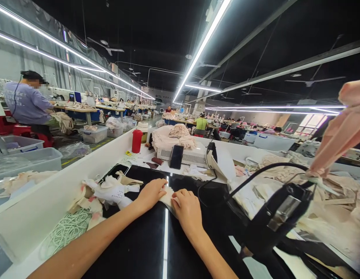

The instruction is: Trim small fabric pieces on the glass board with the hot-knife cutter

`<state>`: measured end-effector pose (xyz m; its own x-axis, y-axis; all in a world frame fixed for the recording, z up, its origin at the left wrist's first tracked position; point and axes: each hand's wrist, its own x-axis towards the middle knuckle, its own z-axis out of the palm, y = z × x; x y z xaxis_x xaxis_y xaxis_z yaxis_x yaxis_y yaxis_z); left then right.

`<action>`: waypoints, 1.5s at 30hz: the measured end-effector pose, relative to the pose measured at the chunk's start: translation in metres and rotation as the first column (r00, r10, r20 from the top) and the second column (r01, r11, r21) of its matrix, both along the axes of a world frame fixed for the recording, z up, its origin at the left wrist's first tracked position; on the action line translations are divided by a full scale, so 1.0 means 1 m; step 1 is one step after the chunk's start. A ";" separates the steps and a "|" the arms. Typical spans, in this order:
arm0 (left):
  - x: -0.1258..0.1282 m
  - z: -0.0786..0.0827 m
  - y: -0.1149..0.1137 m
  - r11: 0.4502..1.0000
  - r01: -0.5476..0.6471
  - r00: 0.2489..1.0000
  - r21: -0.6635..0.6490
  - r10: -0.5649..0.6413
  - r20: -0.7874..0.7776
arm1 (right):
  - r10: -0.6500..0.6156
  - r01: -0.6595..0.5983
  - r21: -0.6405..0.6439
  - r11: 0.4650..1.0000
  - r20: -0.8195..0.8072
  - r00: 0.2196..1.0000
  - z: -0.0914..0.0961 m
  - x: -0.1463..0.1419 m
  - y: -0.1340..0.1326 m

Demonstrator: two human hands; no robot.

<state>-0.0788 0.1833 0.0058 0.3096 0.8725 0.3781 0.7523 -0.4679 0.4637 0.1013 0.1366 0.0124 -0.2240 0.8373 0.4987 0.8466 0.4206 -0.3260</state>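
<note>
A small piece of cream cloth (pixel 167 196) lies between my two hands on the glossy black work surface (pixel 133 248). My left hand (pixel 151 195) holds its left edge, the fingers closed together against the thumb. On the right side, my right hand (pixel 188 209) has its fingers curled and pinched on the same cloth. The underside of the cloth and some fingertips are hidden. Crumpled white cloth (pixel 114 192) with small printed marks lies left of my left hand. A black phone (pixel 176 156) stands upright beyond both hands.
A black device (pixel 280 217) with a cable stands at right, pink cloth (pixel 333 131) hanging above it. Fabric heaps (pixel 339 201) lie beyond. Green cord (pixel 71 228) is piled at left. A red container (pixel 136 141) stands by the white side wall (pixel 90 161). A person (pixel 29 100) sits far left.
</note>
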 end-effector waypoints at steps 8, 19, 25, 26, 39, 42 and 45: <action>-0.014 0.011 -0.014 0.985 0.028 0.999 0.171 -0.022 -0.032 | 0.172 -0.175 -0.062 0.983 -0.051 0.984 0.014 0.033 -0.089; 0.030 -0.005 -0.094 0.926 0.325 0.943 0.193 -0.303 -0.136 | -0.077 0.049 -0.273 0.961 -0.091 0.993 -0.003 0.203 -0.179; 0.093 -0.005 -0.145 0.831 0.546 0.831 0.108 -0.521 -0.194 | 0.014 -0.003 -0.142 0.990 0.077 0.997 -0.009 0.218 -0.195; 0.102 -0.004 -0.151 0.816 0.569 0.816 0.104 -0.543 -0.200 | 0.020 -0.009 -0.089 0.996 0.128 0.992 -0.012 0.216 -0.195; 0.164 -0.009 -0.175 0.790 0.589 0.796 0.168 -0.532 -0.291 | -0.006 -0.042 0.213 0.976 0.222 0.975 -0.050 0.207 -0.179; 0.169 -0.010 -0.176 0.792 0.584 0.799 0.178 -0.522 -0.299 | 0.002 -0.025 0.153 0.988 0.150 0.989 -0.049 0.207 -0.181; 0.171 -0.013 -0.175 0.781 0.592 0.793 0.198 -0.520 -0.318 | 0.004 -0.008 0.061 0.998 0.067 0.998 -0.046 0.207 -0.182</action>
<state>0.0924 0.0087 -0.0069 0.8165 0.3904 0.4254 0.3872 -0.9168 0.0982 0.3081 -0.0459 -0.0335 -0.2635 0.8039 0.5332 0.8629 0.4436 -0.2423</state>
